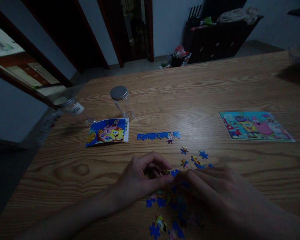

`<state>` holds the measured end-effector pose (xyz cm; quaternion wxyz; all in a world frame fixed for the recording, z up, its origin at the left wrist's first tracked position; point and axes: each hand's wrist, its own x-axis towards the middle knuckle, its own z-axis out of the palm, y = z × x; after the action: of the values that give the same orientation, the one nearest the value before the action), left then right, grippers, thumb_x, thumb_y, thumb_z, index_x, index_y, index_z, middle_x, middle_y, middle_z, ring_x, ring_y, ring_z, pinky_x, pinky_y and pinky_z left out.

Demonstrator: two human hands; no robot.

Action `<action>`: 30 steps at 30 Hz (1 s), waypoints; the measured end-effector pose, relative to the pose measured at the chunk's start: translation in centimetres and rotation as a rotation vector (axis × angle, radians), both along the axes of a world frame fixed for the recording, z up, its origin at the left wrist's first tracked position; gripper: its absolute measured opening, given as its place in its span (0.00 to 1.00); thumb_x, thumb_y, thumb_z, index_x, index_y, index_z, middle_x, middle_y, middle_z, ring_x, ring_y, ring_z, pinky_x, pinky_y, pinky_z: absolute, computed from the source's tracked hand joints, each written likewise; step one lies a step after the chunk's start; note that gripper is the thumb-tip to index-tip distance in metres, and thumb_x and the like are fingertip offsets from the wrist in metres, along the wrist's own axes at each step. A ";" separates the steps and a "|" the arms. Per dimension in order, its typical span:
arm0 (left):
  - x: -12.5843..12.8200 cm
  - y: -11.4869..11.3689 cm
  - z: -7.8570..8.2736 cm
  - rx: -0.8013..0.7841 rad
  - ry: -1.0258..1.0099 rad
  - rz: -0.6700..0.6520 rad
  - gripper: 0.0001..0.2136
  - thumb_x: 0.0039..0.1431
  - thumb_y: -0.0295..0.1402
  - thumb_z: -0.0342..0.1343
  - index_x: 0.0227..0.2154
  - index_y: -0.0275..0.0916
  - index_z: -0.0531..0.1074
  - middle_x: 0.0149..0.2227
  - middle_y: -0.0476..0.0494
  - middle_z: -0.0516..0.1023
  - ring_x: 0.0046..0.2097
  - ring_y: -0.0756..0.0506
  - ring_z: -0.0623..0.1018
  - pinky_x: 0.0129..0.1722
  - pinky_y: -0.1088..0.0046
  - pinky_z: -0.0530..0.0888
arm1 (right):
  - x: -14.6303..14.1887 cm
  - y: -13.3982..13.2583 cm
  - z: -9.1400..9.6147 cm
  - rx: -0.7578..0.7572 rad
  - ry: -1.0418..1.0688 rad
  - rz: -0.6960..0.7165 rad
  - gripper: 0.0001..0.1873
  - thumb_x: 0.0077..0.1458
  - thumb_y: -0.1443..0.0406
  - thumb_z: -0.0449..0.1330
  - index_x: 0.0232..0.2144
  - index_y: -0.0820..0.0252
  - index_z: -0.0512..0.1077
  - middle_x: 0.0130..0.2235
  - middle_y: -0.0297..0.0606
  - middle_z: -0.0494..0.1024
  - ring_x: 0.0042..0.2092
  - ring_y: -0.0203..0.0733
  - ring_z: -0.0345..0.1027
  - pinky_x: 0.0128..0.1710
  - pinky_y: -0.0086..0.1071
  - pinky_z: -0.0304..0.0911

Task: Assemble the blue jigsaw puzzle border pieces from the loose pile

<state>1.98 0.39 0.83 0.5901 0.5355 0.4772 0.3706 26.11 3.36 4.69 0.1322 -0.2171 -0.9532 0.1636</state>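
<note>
My left hand (142, 175) rests on the wooden table (215, 83) with its fingers curled and pinched around a small puzzle piece (166, 172). My right hand (215, 188) lies beside it, fingertips pressed on the loose blue puzzle pieces (176, 200), touching the left fingertips. More loose pieces (195, 159) lie just beyond the hands. A joined strip of blue pieces (158, 135) lies farther out. What the right fingers hold, if anything, is hidden.
A cartoon picture card (107, 131) lies at the left, a finished cartoon picture (255, 125) at the right. A clear jar with a silver lid (122, 101) stands behind the card; another clear jar (70, 106) lies at the table's left edge. Dark furniture stands beyond.
</note>
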 end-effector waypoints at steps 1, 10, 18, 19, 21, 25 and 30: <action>0.0 0.0 0.0 -0.020 -0.021 0.001 0.09 0.58 0.32 0.72 0.39 0.38 0.79 0.34 0.49 0.82 0.33 0.52 0.81 0.33 0.80 0.77 | 0.0 0.1 0.0 0.004 -0.010 -0.002 0.10 0.68 0.76 0.49 0.40 0.57 0.63 0.31 0.33 0.77 0.25 0.38 0.68 0.24 0.34 0.54; -0.1 0.0 -0.2 -0.046 -0.073 -0.029 0.07 0.71 0.33 0.60 0.47 0.41 0.80 0.30 0.51 0.81 0.29 0.54 0.81 0.31 0.82 0.76 | 0.2 0.3 -0.4 0.009 -0.011 -0.027 0.08 0.71 0.73 0.50 0.40 0.58 0.64 0.29 0.32 0.76 0.24 0.39 0.69 0.24 0.35 0.55; -0.3 -0.1 0.0 -0.003 -0.031 -0.044 0.09 0.70 0.32 0.60 0.49 0.40 0.79 0.33 0.48 0.82 0.30 0.53 0.82 0.33 0.80 0.77 | 0.2 0.6 0.0 -0.024 -0.021 -0.019 0.07 0.68 0.74 0.52 0.41 0.57 0.64 0.30 0.32 0.76 0.24 0.38 0.69 0.24 0.34 0.53; -0.3 -0.1 0.0 -0.005 -0.035 -0.045 0.09 0.70 0.32 0.60 0.49 0.40 0.79 0.33 0.48 0.82 0.30 0.52 0.82 0.33 0.79 0.77 | 0.2 0.6 0.0 -0.024 -0.015 -0.023 0.07 0.68 0.74 0.51 0.41 0.57 0.64 0.30 0.32 0.76 0.24 0.38 0.69 0.24 0.34 0.53; -0.2 -0.1 0.1 -0.019 -0.052 -0.044 0.08 0.70 0.32 0.60 0.49 0.40 0.79 0.34 0.48 0.83 0.30 0.52 0.82 0.33 0.79 0.78 | 0.2 0.5 -0.1 -0.022 0.001 -0.030 0.07 0.69 0.74 0.51 0.42 0.57 0.64 0.29 0.32 0.76 0.24 0.38 0.68 0.24 0.34 0.52; -0.1 0.0 0.5 -0.042 -0.076 -0.040 0.07 0.69 0.32 0.61 0.47 0.39 0.78 0.32 0.50 0.82 0.29 0.53 0.81 0.32 0.79 0.77 | 0.2 0.5 -0.1 -0.006 0.002 -0.033 0.08 0.69 0.74 0.50 0.42 0.58 0.63 0.29 0.32 0.76 0.23 0.39 0.66 0.24 0.35 0.50; -0.1 -0.1 0.7 -0.062 -0.083 -0.025 0.07 0.68 0.33 0.62 0.46 0.39 0.78 0.30 0.51 0.80 0.28 0.53 0.80 0.31 0.79 0.76 | 0.3 0.6 0.0 -0.017 -0.016 -0.040 0.06 0.70 0.72 0.50 0.43 0.58 0.63 0.30 0.33 0.76 0.24 0.38 0.66 0.25 0.35 0.51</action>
<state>1.85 0.33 1.48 0.6303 0.5071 0.4568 0.3700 26.41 3.99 4.70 0.1258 -0.2385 -0.9484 0.1671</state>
